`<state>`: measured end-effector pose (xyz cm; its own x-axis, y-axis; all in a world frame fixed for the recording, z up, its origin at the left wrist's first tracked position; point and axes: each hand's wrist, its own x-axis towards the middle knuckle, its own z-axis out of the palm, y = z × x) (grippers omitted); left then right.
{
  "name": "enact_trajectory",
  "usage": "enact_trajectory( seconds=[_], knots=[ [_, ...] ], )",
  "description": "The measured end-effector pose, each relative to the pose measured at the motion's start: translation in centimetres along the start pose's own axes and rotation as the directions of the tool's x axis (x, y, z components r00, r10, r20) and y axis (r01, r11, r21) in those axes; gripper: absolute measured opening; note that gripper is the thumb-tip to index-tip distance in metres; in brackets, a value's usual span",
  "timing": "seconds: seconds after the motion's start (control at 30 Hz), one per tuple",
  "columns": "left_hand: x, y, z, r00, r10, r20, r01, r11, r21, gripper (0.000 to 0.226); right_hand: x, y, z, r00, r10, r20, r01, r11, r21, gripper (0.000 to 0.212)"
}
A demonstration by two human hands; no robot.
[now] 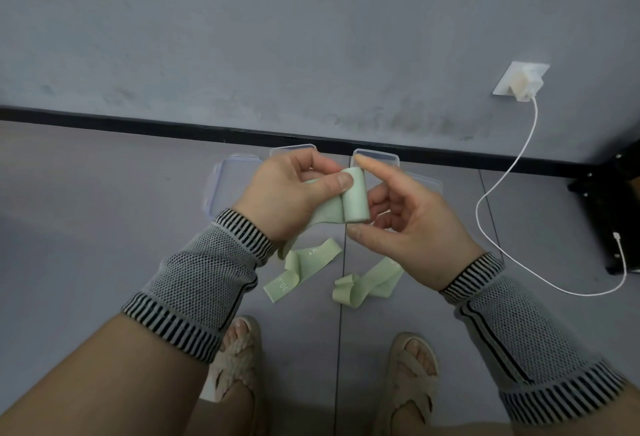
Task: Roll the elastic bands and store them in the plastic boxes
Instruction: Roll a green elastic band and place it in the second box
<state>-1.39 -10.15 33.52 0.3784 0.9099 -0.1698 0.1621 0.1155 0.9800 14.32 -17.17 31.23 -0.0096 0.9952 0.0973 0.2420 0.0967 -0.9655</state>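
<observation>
1. On the floor (pixel 104 227) at the far left of the cluster lies a clear plastic box (pixel 227 186), partly hidden behind my wrist. It looks rigid and shallow, so a roll has to be tight to fit.
2. My left hand (pixel 291 193) pinches the flat tail of the pale green elastic band (pixel 329 210), thumb on top and fingers curled under. The strip looks thin, soft and light, and probably a little slick, so I judge it needs steady tension or it will spring loose.
3. The rolled part (pixel 356 196) stands upright between my hands. The safest hold, I think, is across its width, squeezing the layers.
4. My right hand (pixel 408 224) grips that roll, forefinger over its top end, thumb under its bottom end, the other fingers curled behind.
5. Below, two loose bands (pixel 301 267) (pixel 367 283) lie crumpled on the floor, near each other but apart.
6. More clear boxes (pixel 375 156) sit by the wall, behind my hands.
7. At the right, a white cable (pixel 519 158) runs from a wall socket (pixel 521 82).
</observation>
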Motion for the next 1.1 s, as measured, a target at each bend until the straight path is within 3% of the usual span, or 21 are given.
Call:
enact_trajectory(
  seconds=[0.27, 0.43, 0.77, 0.9, 1.1],
  knots=[
    [-0.09, -0.17, -0.01, 0.989, 0.022, 0.149, -0.022, 1.0, -0.003, 0.013, 0.03, -0.04, -0.27, 1.0, 0.012, 0.015, -0.012, 1.0, 0.015, 0.063],
    [-0.01, 0.03, -0.05, 0.997, 0.064, 0.051, -0.075, 0.969, 0.235, 0.013, 0.02, -0.19, -0.3, 1.0, 0.007, -0.015, -0.009, 0.997, -0.078, 0.061],
    [-0.06, -0.23, 0.52, 0.994, 0.103, -0.036, -0.086, 0.944, 0.317, 0.016, 0.25, -0.08, 0.44, 0.997, -0.043, -0.057, 0.023, 0.947, -0.32, 0.068],
    [0.18, -0.41, 0.21, 0.999, 0.041, -0.022, -0.036, 0.981, 0.192, 0.012, 0.22, 0.34, 0.46, 0.999, 0.014, -0.053, -0.022, 0.987, -0.16, 0.072],
    [0.18, -0.53, 0.32, 0.999, 0.048, -0.008, -0.046, 0.989, 0.141, 0.013, 0.36, 0.08, 0.23, 0.993, 0.112, -0.046, -0.111, 0.993, 0.038, 0.048]
  ],
)
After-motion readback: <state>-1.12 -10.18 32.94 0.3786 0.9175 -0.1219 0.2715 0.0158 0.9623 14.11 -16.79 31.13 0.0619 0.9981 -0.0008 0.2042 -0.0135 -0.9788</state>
